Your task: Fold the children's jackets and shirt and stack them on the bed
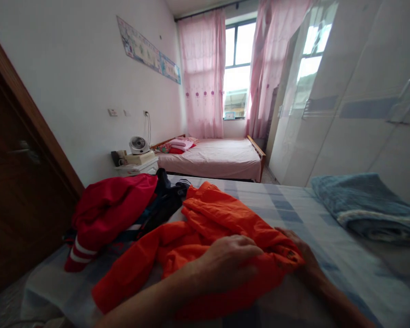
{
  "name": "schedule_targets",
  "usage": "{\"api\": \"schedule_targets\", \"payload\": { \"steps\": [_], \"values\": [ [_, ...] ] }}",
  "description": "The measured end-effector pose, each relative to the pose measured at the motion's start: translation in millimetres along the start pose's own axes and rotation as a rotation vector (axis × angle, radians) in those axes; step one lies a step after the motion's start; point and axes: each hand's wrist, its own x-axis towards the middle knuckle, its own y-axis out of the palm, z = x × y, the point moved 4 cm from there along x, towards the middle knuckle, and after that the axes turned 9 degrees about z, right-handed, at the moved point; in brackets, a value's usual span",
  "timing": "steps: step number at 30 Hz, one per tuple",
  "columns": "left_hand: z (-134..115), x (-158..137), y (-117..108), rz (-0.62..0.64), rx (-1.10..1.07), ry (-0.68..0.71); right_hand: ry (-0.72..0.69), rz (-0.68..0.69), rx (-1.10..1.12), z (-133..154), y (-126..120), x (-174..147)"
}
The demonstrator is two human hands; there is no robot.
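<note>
An orange jacket (225, 212) lies crumpled on the near bed, one sleeve (123, 273) stretched toward the lower left. Across its middle rests my left hand (230, 259), palm down, with the fingers extended over the cloth and slightly blurred. My right hand (299, 248) is at the jacket's right end, where the fabric bunches around a small round fastener (294, 256). Folds of orange cloth cover part of that hand; its fingers curl round the far side of the edge. Left of the jacket is a red garment (116, 205) with white stripes, piled over dark clothes (164, 205).
The near bed has a blue-and-white checked sheet (280, 205). A folded blue-grey blanket (369, 200) lies at its right. Beyond are a second bed (218, 157), a nightstand (136, 168) with a small fan (139, 145), a wardrobe (355, 91) and a brown door (17, 182).
</note>
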Motion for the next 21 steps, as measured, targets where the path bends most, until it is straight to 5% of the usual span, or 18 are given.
{"api": "schedule_targets", "payload": {
  "steps": [3, 5, 9, 14, 18, 21],
  "values": [
    [53, -41, -17, -0.137, 0.050, -0.285, 0.198, -0.132, 0.113, -8, -18, 7],
    [91, -68, -19, -0.122, 0.192, -0.519, 0.237, -0.208, 0.146, 3, -33, 10],
    [143, -109, -9, -0.008, 0.304, -0.817, -0.010, -0.057, 0.035, 78, -36, 21],
    [144, -107, 0, 0.026, 0.164, -0.770, -0.226, 0.186, -0.129, 157, 20, 44],
    [134, -101, -3, -0.040, 0.085, -0.743, -0.089, 0.088, 0.043, 149, 45, 76],
    [136, -107, -8, -0.124, 0.033, -0.761, 0.009, -0.051, 0.180, 120, 25, 92]
  ]
}}
